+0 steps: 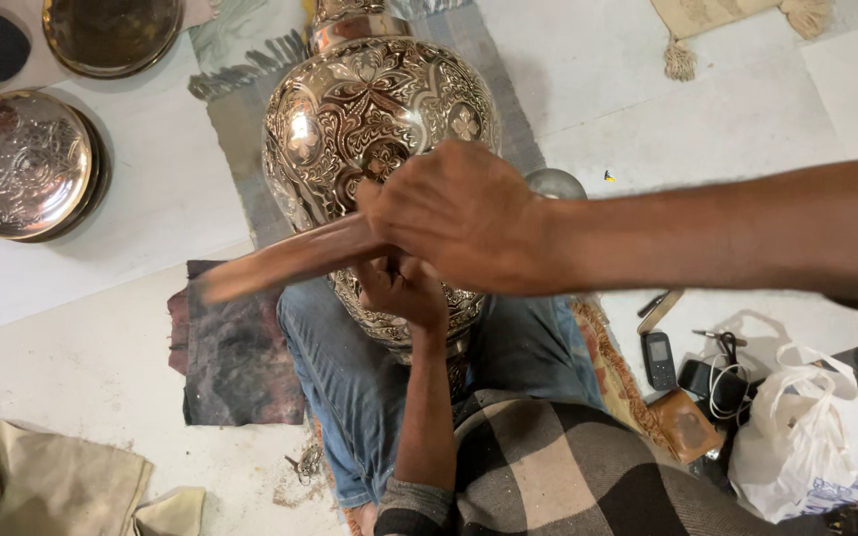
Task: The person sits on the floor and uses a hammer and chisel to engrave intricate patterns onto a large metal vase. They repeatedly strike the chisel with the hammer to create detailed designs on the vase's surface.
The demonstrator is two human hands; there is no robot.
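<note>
A large engraved metal vase [374,114] with floral patterns lies across my lap, its neck pointing away from me. My right hand [459,218] reaches over the vase and grips a brown wooden mallet [280,263], which is blurred and angled down to the left. Under it, my left hand [401,291] is closed against the vase's surface; whether it holds a small tool is hidden from me. My jeans-clad leg [345,387] lies beneath the vase.
Two engraved metal plates [22,164] and a brass bowl [111,35] sit on the white floor at upper left. A dark cloth [230,357] lies left of my leg. At right are a small phone [659,359], a cable, a brown pouch and a white plastic bag [806,437].
</note>
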